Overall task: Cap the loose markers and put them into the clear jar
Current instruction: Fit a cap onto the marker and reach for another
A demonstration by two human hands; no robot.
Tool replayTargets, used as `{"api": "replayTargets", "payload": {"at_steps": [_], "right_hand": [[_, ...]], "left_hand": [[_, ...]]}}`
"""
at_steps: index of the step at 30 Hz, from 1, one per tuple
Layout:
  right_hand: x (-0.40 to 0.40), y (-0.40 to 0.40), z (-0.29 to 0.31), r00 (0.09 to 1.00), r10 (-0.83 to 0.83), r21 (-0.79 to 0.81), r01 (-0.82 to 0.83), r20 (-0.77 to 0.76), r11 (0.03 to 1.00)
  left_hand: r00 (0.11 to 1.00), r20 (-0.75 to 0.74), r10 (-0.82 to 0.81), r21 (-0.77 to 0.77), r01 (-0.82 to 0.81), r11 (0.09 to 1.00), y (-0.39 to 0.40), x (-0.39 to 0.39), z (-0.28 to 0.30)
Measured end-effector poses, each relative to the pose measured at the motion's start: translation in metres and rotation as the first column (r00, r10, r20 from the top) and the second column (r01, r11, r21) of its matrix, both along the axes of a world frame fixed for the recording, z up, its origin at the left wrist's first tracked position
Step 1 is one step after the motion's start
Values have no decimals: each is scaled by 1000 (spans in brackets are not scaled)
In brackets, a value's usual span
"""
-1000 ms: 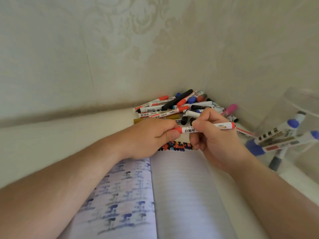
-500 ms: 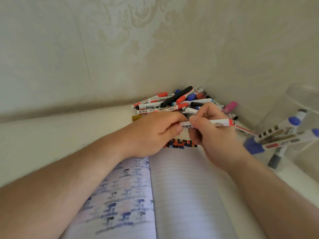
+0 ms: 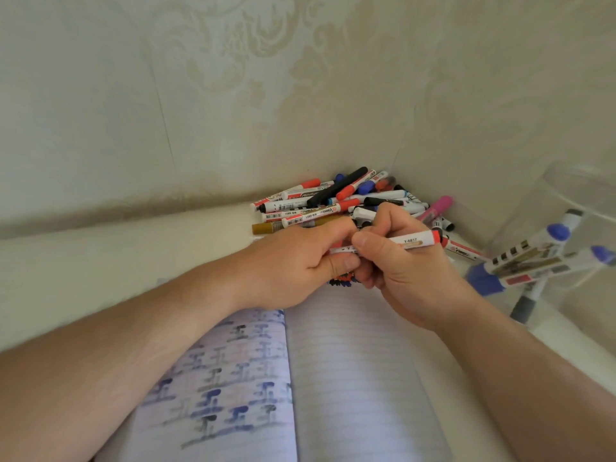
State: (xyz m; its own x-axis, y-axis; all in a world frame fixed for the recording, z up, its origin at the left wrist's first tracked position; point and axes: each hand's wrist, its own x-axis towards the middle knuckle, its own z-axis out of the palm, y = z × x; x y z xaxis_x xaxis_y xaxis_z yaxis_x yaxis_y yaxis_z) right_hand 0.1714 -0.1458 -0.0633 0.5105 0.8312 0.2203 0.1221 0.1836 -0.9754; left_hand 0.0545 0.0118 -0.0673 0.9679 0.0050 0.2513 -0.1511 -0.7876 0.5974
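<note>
Both hands on one marker (image 3: 411, 242): slim white plastic barrel, printed label, red band at its right end. Right hand (image 3: 405, 273) has thumb and fingers curled round the barrel; left hand (image 3: 301, 261) pinches its left end, that end hidden under the fingers, so can't tell if it's capped. Held above an open lined notebook (image 3: 350, 361), matte paper, 2 pages visible, left one covered in ink test strokes. Loose marker pile (image 3: 336, 201) behind the hands in the wall corner, tangled, count unclear; caps red, blue, black, one pink. Clear jar (image 3: 573, 201) at right, smooth transparent plastic, at least 3 markers inside, leaning.
</note>
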Motion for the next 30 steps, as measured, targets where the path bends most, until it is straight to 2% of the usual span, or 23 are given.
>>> {"api": "replayTargets", "payload": {"at_steps": [4,6,8,10,12,14,18,21,24,27,30], "right_hand": [[0,-5,2,982,-38,-31,45,185,999],[-1,-6,3,978,-59,-27,66,198,997],[2,-8,10,991,-113,19,112,77,994],[10,-13,20,973,-171,91,186,-156,978],[16,-19,28,945,-236,70,257,-224,964],[20,-24,31,950,-272,-58,266,-155,962],[21,-25,29,979,-203,-219,201,10,955],[18,-27,15,987,-130,-256,150,93,955],[11,-27,2,980,-161,-237,184,113,954],[11,-26,-2,979,-185,-233,200,84,952],[11,-25,-6,950,-232,-288,286,207,914]], "left_hand": [[1000,-21,12,-6,-12,1000,1,-2,2],[996,-68,61,-20,-62,998,2,-2,7],[986,-110,127,-60,-134,989,9,-3,10],[980,-136,146,-87,-159,983,20,-5,9],[983,-144,110,-146,-131,981,28,-7,8],[986,-135,98,-161,-119,980,32,-8,5],[987,-127,101,-68,-110,992,27,-5,1],[987,-141,76,-1,-77,997,27,-4,-2],[982,-178,61,26,-57,998,27,-3,-4],[980,-185,67,-17,-71,997,27,-1,-5],[982,-174,75,-41,-83,996,28,1,-6]]}}
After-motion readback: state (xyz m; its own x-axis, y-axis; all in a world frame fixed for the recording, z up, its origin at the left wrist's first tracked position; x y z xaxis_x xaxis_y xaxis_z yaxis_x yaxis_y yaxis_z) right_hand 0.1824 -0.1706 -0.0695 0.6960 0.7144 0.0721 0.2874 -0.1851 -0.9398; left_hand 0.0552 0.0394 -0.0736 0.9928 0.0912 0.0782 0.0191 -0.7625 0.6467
